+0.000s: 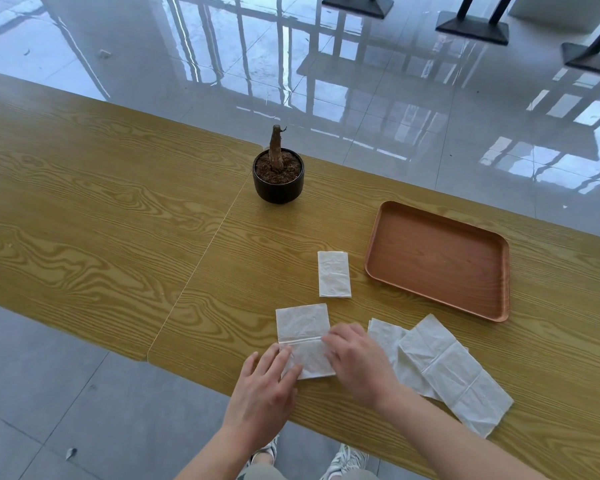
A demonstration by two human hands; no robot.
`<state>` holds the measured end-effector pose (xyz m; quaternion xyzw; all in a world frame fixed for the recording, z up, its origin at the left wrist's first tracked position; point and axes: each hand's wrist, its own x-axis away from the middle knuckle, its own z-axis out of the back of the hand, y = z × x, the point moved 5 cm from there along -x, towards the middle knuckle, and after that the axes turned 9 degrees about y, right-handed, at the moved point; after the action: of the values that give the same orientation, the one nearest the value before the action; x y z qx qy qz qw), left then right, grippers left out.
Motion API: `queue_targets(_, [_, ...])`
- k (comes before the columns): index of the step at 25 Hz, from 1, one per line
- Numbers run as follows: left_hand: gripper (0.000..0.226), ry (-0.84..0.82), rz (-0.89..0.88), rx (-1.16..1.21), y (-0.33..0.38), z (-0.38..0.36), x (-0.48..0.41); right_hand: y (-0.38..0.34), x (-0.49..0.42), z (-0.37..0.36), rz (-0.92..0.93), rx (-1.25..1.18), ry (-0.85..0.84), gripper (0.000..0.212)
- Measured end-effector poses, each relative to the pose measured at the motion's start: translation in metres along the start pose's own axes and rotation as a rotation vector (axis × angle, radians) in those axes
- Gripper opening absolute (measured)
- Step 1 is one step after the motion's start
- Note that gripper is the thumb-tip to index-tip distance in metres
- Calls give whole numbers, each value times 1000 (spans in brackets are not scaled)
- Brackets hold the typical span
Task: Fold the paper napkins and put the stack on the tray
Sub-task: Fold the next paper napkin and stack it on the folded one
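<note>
A white paper napkin point(302, 327) lies near the table's front edge with a crease across its middle. My left hand point(262, 389) rests on its near left corner, fingers pinching the edge. My right hand point(355, 362) presses flat on its near right part. A folded narrow napkin point(334, 274) lies just beyond it. Two unfolded napkins point(447, 372) overlap to the right of my right hand. The brown wooden tray point(437, 261) sits at the right with nothing in it.
A small black pot point(278, 180) with a bare stem stands at the middle back of the wooden table point(101, 220). A seam runs across the tabletop left of the napkins. Shiny floor lies beyond the far edge.
</note>
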<state>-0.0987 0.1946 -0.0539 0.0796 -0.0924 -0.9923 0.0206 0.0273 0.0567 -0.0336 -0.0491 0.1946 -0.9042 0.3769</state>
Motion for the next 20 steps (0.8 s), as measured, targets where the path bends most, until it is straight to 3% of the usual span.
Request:
queue_targets(5, [29,26,-20,41,-5,1,3,9,-56,-1,-95,-22,12,24])
queue_targets(10, [25,24,-37,42,-6,3,-2,14,-64,-11,-90,32,-63,16])
queue_targets(17, [25,12,-53,74,-4,6,-5,18,-70,-6,-250,-92,-103,11])
queue_targets(20, [37,66,166,216,-11,13,-16,17,-68,1,-280,-161,-57,5])
